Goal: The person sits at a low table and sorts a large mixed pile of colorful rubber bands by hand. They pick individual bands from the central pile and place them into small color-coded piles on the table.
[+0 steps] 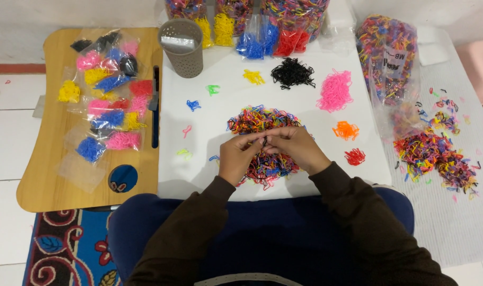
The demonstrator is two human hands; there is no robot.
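Grey perforated cup (182,48) beside bags (106,100) of sorted bands

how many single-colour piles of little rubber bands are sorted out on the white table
9: yellow pile, black pile, pink pile, orange pile, red pile, and sparse green, blue, light pink and lime ones at left. Hands may hide others.

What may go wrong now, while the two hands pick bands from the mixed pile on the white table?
1. The left hand and right hand work right over the mixed pile; a sleeve may drag bands off the near edge of the white table.
2. The small sorted heaps, like the orange heap and red heap, lie loose and close together, so colours may mix again.
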